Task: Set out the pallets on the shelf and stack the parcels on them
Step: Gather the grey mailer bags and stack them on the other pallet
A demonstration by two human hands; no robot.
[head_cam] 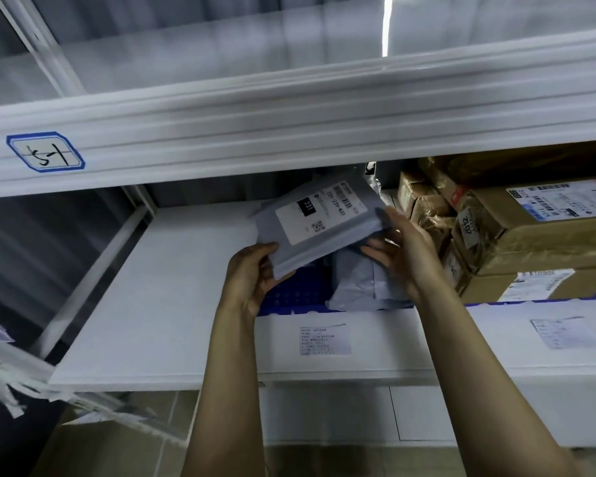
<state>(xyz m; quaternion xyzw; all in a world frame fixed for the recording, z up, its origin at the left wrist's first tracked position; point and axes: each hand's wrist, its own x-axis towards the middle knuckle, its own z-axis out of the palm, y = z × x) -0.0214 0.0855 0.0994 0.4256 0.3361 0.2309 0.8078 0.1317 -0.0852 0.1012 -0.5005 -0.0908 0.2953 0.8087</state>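
Note:
A flat grey parcel [324, 223] with a white label is held tilted above the blue pallet [289, 297] on the white shelf [159, 290]. My left hand [252, 273] grips its near left corner, thumb on top. My right hand [399, 249] holds its right edge, fingers curled under it. A second grey bag parcel [362, 284] lies on the pallet beneath. Brown taped cardboard parcels [516, 235] are stacked on the pallet to the right.
The beam of the shelf above [289, 125] hangs low over the opening, with a blue-framed tag [45, 153] at its left. The shelf's left half is bare white board. White labels [326, 339] sit on the front edge. Cardboard boxes [117, 442] stand below.

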